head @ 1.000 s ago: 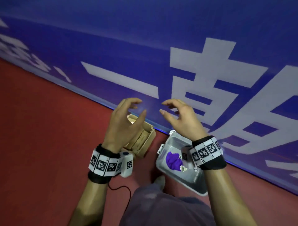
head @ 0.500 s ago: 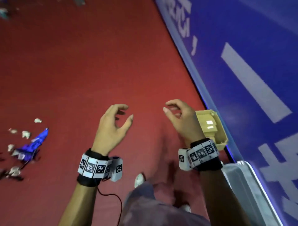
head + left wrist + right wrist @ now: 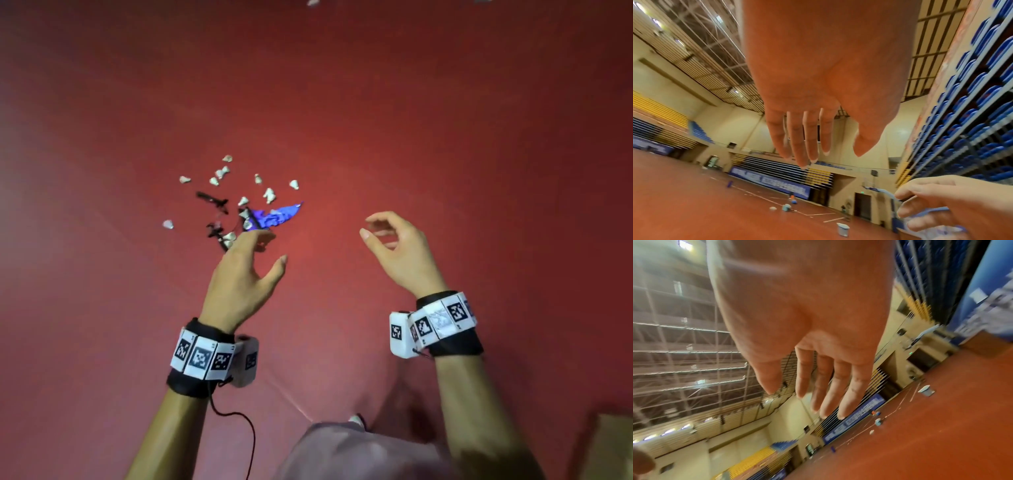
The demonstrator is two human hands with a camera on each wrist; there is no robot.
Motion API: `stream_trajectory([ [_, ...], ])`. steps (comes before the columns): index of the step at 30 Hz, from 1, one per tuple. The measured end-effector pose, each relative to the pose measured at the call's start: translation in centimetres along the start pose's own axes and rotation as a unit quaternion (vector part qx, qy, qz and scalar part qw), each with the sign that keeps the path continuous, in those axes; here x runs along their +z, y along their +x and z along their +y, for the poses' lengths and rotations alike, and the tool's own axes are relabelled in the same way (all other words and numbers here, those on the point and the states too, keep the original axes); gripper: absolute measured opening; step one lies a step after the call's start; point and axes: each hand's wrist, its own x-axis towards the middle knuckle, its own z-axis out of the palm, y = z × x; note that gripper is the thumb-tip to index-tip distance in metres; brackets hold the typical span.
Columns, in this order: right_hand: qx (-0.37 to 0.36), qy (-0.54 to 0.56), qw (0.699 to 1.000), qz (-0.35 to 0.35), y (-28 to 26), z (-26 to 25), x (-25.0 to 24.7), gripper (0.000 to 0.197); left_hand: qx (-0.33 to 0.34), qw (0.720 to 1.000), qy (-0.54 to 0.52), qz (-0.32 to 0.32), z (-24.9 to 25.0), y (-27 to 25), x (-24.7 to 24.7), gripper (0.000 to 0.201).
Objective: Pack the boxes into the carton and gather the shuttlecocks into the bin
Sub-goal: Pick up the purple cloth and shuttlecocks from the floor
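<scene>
On the red floor (image 3: 445,120) ahead of the person, the white shuttlecocks (image 3: 269,195) lie scattered around a crumpled blue wrapper (image 3: 279,216) and some dark pieces. They look feather-light and easily crushed, so each is probably best pinched at its rounded base. The left hand (image 3: 239,277) hovers near them, fingers (image 3: 797,138) loosely curled and empty; the right hand (image 3: 400,253) likewise holds nothing.

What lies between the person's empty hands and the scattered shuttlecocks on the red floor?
No barrier shows. The left hand and right hand hold nothing; black pieces and blue wrapping lie among the shuttlecocks.
</scene>
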Motion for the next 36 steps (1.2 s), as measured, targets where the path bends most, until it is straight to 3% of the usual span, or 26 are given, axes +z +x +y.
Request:
stream_trajectory([
  [4, -0.028, 0.005, 0.994, -0.102, 6.2, -1.8, 8.6, 0.021, -0.081, 0.996, 0.035, 0.028, -6.7, 0.3, -3.7, 0.04],
  [10, -0.037, 0.028, 0.984, -0.173, 15.7, -0.7, 18.4, 0.021, -0.176, 0.983, 0.036, 0.048, -14.0, 3.9, -3.8, 0.04],
  [14, -0.037, 0.027, 0.976, -0.214, 24.0, 1.5, 23.3, 0.02, -0.199, 0.978, 0.024, 0.059, -17.8, 11.0, -2.7, 0.04],
  [18, -0.052, 0.017, 0.968, -0.246, 36.6, 2.5, 27.5, 0.021, -0.215, 0.974, 0.035, 0.07, -21.0, 20.6, -2.2, 0.04],
  [23, -0.058, 0.031, 0.971, -0.231, 51.8, 0.9, 31.8, 0.021, -0.257, 0.96, 0.068, 0.093, -25.2, 29.5, -4.4, 0.041],
  [31, -0.023, 0.017, 0.959, -0.283, 64.5, 2.6, 40.0, 0.025, -0.329, 0.933, 0.084, 0.117, -34.0, 38.2, -6.8, 0.037],
  [36, -0.022, -0.016, 0.958, -0.287, 73.0, 5.3, 46.2, 0.023, -0.332, 0.934, 0.059, 0.115, -42.5, 46.1, -5.8, 0.034],
])
